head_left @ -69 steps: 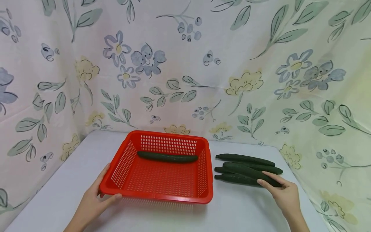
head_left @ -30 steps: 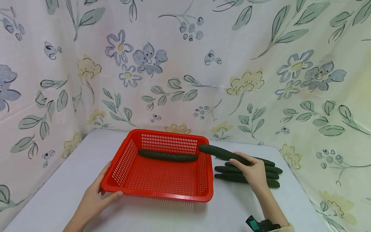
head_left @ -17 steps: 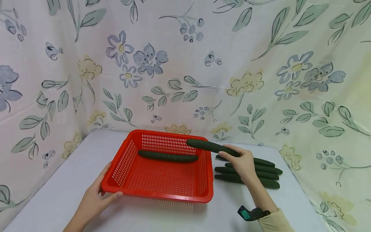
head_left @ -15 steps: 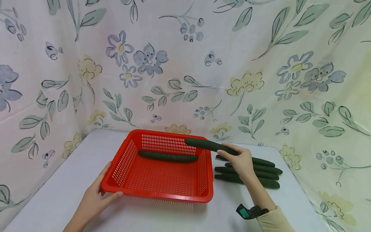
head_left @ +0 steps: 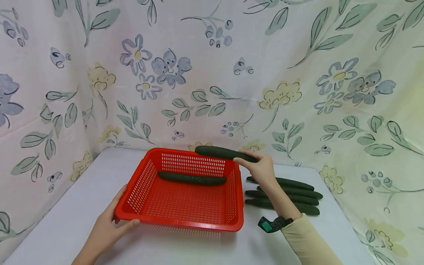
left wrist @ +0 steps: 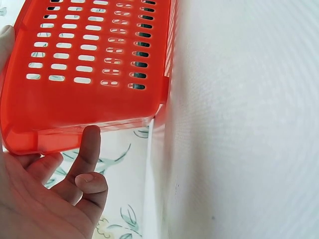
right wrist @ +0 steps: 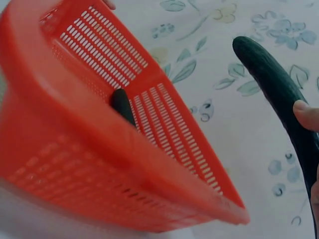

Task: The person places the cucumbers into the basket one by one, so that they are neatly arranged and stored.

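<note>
My right hand [head_left: 262,170] grips a dark green cucumber [head_left: 216,151] near its right end. The cucumber hangs almost level above the back right part of a red plastic basket [head_left: 179,223], apart from it. In the right wrist view the thumb presses on this cucumber [right wrist: 271,74]. Another cucumber [head_left: 192,179] lies inside the basket along its back wall. My left hand [head_left: 106,230] holds the basket's front left corner, thumb over the front rim. From the left wrist, the fingers of the left hand [left wrist: 65,194] show curled under the basket rim [left wrist: 20,144].
Several more cucumbers [head_left: 304,210] lie side by side on the white table [head_left: 265,246], right of the basket; the right forearm partly covers them. A flowered cloth [head_left: 205,73] hangs behind the table. A black band with a green patch [head_left: 275,224] is on the right wrist.
My right hand has lifted a cucumber off the top of the pile and carried it left and upward over the basket. The left hand and the basket have stayed in place.
</note>
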A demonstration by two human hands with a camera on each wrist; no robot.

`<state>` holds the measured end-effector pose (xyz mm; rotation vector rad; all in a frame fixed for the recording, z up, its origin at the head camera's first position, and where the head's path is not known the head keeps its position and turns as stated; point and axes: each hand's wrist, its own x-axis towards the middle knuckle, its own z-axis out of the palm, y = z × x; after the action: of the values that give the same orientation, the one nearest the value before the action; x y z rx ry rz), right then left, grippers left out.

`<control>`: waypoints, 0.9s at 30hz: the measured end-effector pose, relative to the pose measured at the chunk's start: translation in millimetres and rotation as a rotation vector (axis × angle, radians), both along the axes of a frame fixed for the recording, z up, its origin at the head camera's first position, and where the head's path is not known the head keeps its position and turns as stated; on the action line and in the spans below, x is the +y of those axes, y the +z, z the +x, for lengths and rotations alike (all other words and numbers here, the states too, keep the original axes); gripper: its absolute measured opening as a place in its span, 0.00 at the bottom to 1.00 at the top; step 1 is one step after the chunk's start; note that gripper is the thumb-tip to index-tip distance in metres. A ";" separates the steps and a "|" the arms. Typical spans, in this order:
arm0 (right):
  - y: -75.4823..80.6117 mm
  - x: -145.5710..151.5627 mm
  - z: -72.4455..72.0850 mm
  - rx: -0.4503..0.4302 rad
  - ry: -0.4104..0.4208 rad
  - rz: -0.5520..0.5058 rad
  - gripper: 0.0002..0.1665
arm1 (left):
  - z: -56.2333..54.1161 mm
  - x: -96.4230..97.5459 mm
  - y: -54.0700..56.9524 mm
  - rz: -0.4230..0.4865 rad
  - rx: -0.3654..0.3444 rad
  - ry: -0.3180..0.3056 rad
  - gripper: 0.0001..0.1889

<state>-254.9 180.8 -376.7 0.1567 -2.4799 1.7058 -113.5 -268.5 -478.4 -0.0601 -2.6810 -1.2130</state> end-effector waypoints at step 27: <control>6.3 -103.5 -36.9 0.043 0.069 -0.111 0.22 | -0.3 -1.8 -2.2 0.005 -0.015 -0.001 0.60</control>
<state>-291.8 77.3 -370.4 0.2676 -2.3681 1.8417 -113.9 -270.3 -480.6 -0.0517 -2.6907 -1.2257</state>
